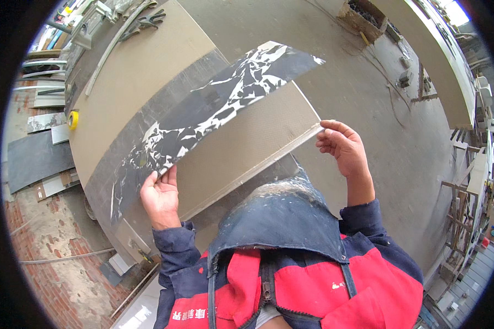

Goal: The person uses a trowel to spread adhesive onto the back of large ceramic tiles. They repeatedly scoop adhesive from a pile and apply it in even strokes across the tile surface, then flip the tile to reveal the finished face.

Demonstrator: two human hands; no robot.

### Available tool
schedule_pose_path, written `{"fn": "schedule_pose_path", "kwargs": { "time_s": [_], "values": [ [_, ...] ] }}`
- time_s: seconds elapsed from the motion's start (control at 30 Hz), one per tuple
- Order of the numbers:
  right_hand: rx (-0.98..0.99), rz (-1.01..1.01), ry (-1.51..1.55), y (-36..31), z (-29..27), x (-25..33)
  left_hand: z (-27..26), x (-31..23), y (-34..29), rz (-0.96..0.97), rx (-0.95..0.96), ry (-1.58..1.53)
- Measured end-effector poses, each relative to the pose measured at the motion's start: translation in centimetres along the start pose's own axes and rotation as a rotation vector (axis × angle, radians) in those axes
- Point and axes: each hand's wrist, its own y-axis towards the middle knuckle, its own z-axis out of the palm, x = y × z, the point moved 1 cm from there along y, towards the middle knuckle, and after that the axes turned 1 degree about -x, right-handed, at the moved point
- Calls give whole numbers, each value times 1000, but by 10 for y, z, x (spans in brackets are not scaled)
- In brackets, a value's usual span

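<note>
A long black slab with jagged white veining (pixel 219 104) lies at a slant in front of me. My left hand (pixel 162 200) is closed on its near edge toward the left end, with the fingers partly hidden beneath. Beside the slab, on my side, is a flat beige panel (pixel 247 140) with a pale strip along its near edge. My right hand (pixel 343 151) pinches the right-hand corner of this panel between thumb and fingers. Whether panel and slab are joined I cannot tell. Close to my body hangs a dusty dark apron (pixel 282 214).
Under the slab is a bench with a beige board (pixel 148 60) and a dark grey band. A yellow tape roll (pixel 73 120) sits at its left edge, a black clamp (pixel 150 21) at its far end. Rightward stand a box (pixel 362 22), a long pale slab (pixel 442 60) and wooden racks (pixel 461 192).
</note>
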Motion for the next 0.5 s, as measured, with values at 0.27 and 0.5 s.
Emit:
{"fn": "schedule_pose_path", "kwargs": {
  "time_s": [0.27, 0.5],
  "values": [
    [-76, 113, 193, -1, -38, -20, -63, 52, -31, -85, 56, -96],
    [-6, 264, 208, 8, -10, -50, -84, 68, -37, -132, 124, -138]
  ]
}}
